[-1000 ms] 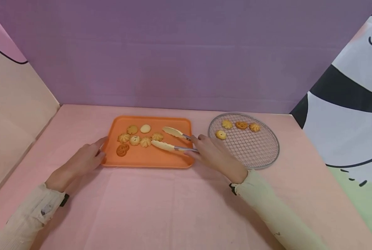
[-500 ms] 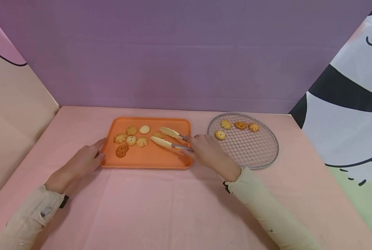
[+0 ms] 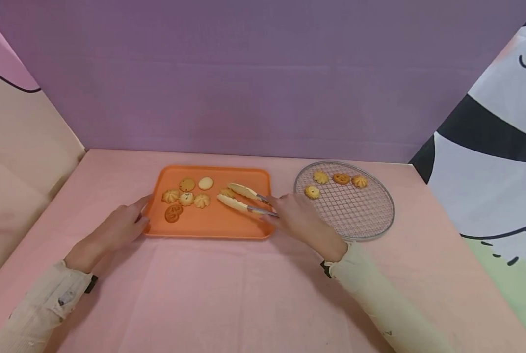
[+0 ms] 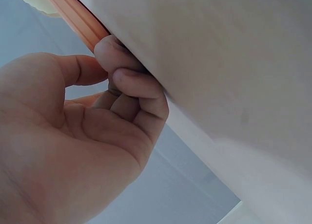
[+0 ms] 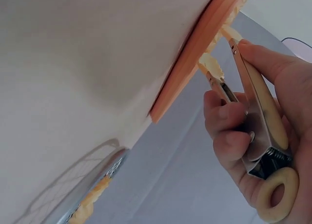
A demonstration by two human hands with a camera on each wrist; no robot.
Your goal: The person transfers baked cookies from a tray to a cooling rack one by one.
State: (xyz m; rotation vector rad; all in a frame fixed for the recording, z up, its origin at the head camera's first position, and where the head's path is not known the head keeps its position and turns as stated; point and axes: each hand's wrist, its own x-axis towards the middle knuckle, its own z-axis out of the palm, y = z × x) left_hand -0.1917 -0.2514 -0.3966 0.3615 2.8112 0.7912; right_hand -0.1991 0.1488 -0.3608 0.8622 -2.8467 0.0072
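Note:
My left hand [image 3: 117,230] pinches the left edge of the orange tray [image 3: 205,228] between thumb and curled fingers, as the left wrist view shows. With its fingers round the handles, my right hand [image 3: 300,218] grips metal tongs [image 5: 258,121] with cream tips. Those tips stand apart over the tray's right half, on either side of a cookie [image 3: 226,192] that they partly hide. Left of it lie a row of a swirl cookie [image 3: 170,196], a dotted cookie [image 3: 186,198] and another swirl cookie [image 3: 202,200]. A pretzel-shaped cookie [image 3: 173,213] sits below them.
A round wire rack [image 3: 355,215] stands to the tray's right, behind my right hand. At its back are a pretzel-shaped cookie [image 3: 341,178] and several others. A brown round cookie [image 3: 186,185] and a pale one [image 3: 205,183] lie near the tray's back edge.
The row of three cookies has shifted slightly left, leaving a gap to the cookie at the tongs. The tongs dipped left, then came slightly right, their tips now around that cookie. My left hand stays put.

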